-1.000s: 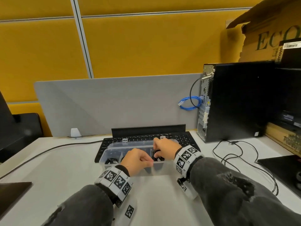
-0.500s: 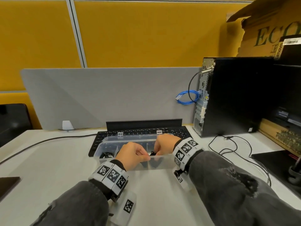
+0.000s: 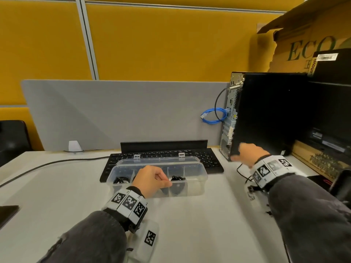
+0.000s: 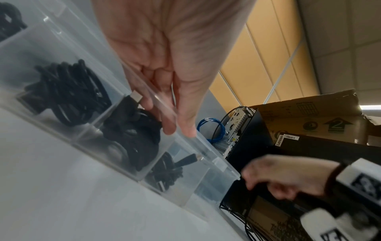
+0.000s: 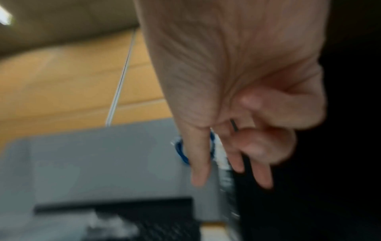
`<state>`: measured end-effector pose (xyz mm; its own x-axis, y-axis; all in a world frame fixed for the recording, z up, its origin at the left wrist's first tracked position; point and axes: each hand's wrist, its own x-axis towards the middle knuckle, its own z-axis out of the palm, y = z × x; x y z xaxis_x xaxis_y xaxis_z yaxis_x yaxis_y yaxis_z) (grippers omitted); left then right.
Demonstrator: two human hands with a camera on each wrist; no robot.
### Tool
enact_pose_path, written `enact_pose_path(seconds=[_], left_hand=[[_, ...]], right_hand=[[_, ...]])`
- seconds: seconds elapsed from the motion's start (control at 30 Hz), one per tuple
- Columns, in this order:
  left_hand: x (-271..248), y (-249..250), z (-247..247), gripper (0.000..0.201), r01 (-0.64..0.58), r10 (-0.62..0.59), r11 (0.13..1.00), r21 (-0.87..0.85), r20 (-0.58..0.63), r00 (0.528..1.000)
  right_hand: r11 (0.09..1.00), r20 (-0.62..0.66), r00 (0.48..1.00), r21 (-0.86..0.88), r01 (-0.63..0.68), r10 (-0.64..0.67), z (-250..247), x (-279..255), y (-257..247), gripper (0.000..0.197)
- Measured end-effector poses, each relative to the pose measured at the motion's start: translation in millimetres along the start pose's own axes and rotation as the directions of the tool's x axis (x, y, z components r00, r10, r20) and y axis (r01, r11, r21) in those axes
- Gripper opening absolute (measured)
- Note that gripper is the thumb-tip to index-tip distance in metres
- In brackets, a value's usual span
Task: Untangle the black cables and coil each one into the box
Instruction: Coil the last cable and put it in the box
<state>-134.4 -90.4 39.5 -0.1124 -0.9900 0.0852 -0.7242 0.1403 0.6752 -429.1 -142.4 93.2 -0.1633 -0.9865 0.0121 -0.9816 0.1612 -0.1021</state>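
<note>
A clear compartmented box [image 3: 195,188] stands mid-table with black cable coils [image 3: 121,180] in its compartments. My left hand [image 3: 167,182] grips its front wall, fingers curled inside and thumb outside. The left wrist view shows those fingers [image 4: 169,127] touching a coiled cable with a metal plug [image 4: 134,135], with other coils [image 4: 68,91] beside it. My right hand [image 3: 241,154] hovers by the computer tower, fingers loose, holding nothing, above a loose black cable [image 3: 242,171] on the table. In the blurred right wrist view the right hand [image 5: 235,163] hangs with its fingers relaxed.
A black keyboard [image 3: 209,160] lies right behind the box. The black computer tower [image 3: 266,114] stands at the right with a blue cable [image 3: 214,115] at its back. A cardboard box [image 3: 313,35] rises behind it. A dark cable [image 3: 47,164] crosses the table's left.
My right hand has left the box and swung right toward the tower and the loose cable. The left hand stays at the box's front wall.
</note>
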Motion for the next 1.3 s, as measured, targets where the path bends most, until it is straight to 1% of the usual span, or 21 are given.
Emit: enact_pose_path(seconds=[0.1, 0.17, 0.23, 0.27, 0.3, 0.37, 0.43, 0.47, 0.53, 0.6, 0.67, 0.73, 0.83, 0.9, 0.93, 1.0, 1.03, 1.1, 1.17, 1.23, 1.3], left_hand=[[-1, 1, 0, 0.01, 0.007, -0.007, 1.0, -0.001, 0.003, 1.0], [-3, 1, -2, 0.009, 0.008, -0.009, 1.0, 0.016, 0.022, 1.0], [-7, 4, -5, 0.008, 0.005, -0.005, 1.0, 0.008, 0.036, 0.999], [-9, 8, -6, 0.016, -0.005, 0.006, 1.0, -0.011, 0.031, 1.0], [-11, 13, -8, 0.029, -0.031, 0.031, 0.999, -0.029, 0.008, 0.999], [-17, 36, -16, 0.062, -0.14, 0.136, 0.989, -0.051, -0.073, 0.988], [-24, 70, -27, 0.081, -0.282, 0.269, 0.956, -0.084, -0.141, 0.953], [-29, 88, -32, 0.081, -0.356, 0.338, 0.93, -0.096, -0.162, 0.927], [-33, 115, -40, 0.055, -0.46, 0.434, 0.876, -0.147, -0.176, 0.884], [-40, 128, -50, 0.011, -0.487, 0.456, 0.813, -0.319, -0.172, 0.873], [-47, 127, -61, 0.023, -0.432, 0.417, 0.742, -0.512, -0.151, 0.896], [-56, 118, -77, 0.031, -0.389, 0.368, 0.749, -0.536, -0.151, 0.917], [-64, 98, -106, 0.037, -0.361, 0.3, 0.762, -0.538, -0.201, 0.932], [-65, 80, -125, 0.037, -0.328, 0.231, 0.782, -0.529, -0.243, 0.942], [-65, 72, -132, 0.036, -0.313, 0.198, 0.797, -0.517, -0.265, 0.944], [-64, 58, -139, 0.034, -0.298, 0.166, 0.832, -0.469, -0.302, 0.939], [-63, 57, -139, 0.034, -0.294, 0.161, 0.841, -0.453, -0.309, 0.937], [-63, 64, -130, 0.034, -0.302, 0.189, 0.868, -0.394, -0.301, 0.935], [-61, 80, -116, 0.034, -0.351, 0.264, 0.893, -0.282, -0.304, 0.915], [-60, 98, -102, 0.034, -0.416, 0.353, 0.889, -0.191, -0.295, 0.888], [-58, 108, -93, 0.036, -0.466, 0.421, 0.871, -0.152, -0.255, 0.87]], right_hand=[[0.954, 0.146, 0.988, -0.3, 0.006, 0.04, 30, -9, 32, 0.033], [0.946, 0.14, 0.99, -0.324, 0.024, 0.023, 41, -14, 43, 0.025], [0.984, 0.161, 0.987, -0.178, 0.004, 0.026, 29, -19, 42, 0.021], [0.999, 0.155, 0.988, -0.048, 0.011, -0.003, 18, -24, 38, 0.018], [0.996, 0.119, 0.992, 0.08, 0.03, -0.039, 4, -31, 31, 0.017], [0.951, -0.029, 0.982, 0.247, 0.188, -0.186, -29, -54, 14, 0.019], [0.849, -0.129, 0.91, 0.329, 0.415, -0.394, -61, -84, -6, 0.019], [0.77, -0.148, 0.858, 0.387, 0.508, -0.492, -75, -99, -16, 0.018], [0.572, -0.19, 0.774, 0.573, 0.587, -0.604, -98, -127, -33, 0.023], [0.425, -0.328, 0.733, 0.645, 0.635, -0.596, -114, -144, -39, 0.025], [0.383, -0.507, 0.716, 0.613, 0.691, -0.479, -123, -148, -34, 0.024], [0.435, -0.631, 0.702, 0.558, 0.706, -0.33, -127, -138, -18, 0.023], [0.668, -0.757, 0.639, 0.408, 0.623, -0.134, -125, -114, 13, 0.024], [0.786, -0.795, 0.606, 0.361, 0.502, -0.022, -119, -98, 36, 0.026], [0.852, -0.77, 0.638, 0.351, 0.389, 0.026, -115, -92, 47, 0.029], [0.945, -0.589, 0.801, 0.309, 0.103, 0.106, -107, -84, 55, 0.032], [0.974, -0.489, 0.866, 0.225, 0.011, 0.103, -102, -83, 51, 0.032], [0.995, -0.407, 0.914, 0.088, 0.051, -0.011, -95, -88, 26, 0.039], [0.943, -0.408, 0.885, 0.139, 0.304, -0.225, -90, -101, -14, 0.052], [0.746, -0.357, 0.83, 0.38, 0.548, -0.428, -88, -125, -58, 0.053], [0.542, -0.29, 0.75, 0.545, 0.64, -0.594, -82, -144, -90, 0.037]])
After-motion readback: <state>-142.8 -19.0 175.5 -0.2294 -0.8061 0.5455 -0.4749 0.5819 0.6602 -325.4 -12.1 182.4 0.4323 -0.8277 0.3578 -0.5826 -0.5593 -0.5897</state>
